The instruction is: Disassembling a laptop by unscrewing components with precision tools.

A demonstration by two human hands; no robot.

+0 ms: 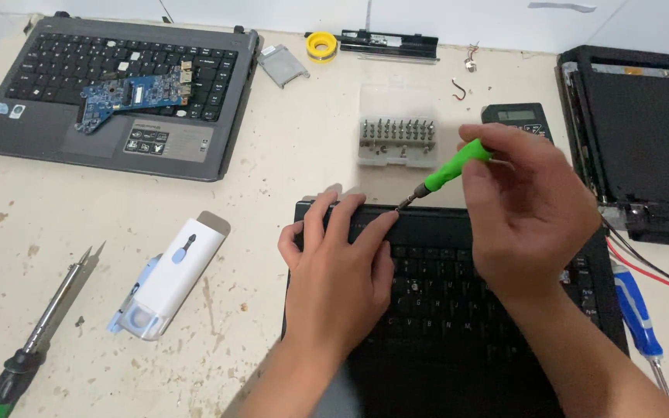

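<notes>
A black laptop base (443, 310) with its keyboard lies in front of me on the beige table. My left hand (338, 267) rests flat on its upper left part, fingers reaching the top edge. My right hand (532, 209) grips a green-handled screwdriver (451, 169) tilted down to the left. Its tip touches the laptop's top edge just beside my left fingertips.
A clear case of screwdriver bits (396, 133) stands behind the laptop. A grey laptop base (118, 93) carries a blue circuit board (133, 94) at the far left. A white box (172, 277), tweezers (56, 306), a blue screwdriver (636, 310) and a black laptop shell (644, 131) surround the work.
</notes>
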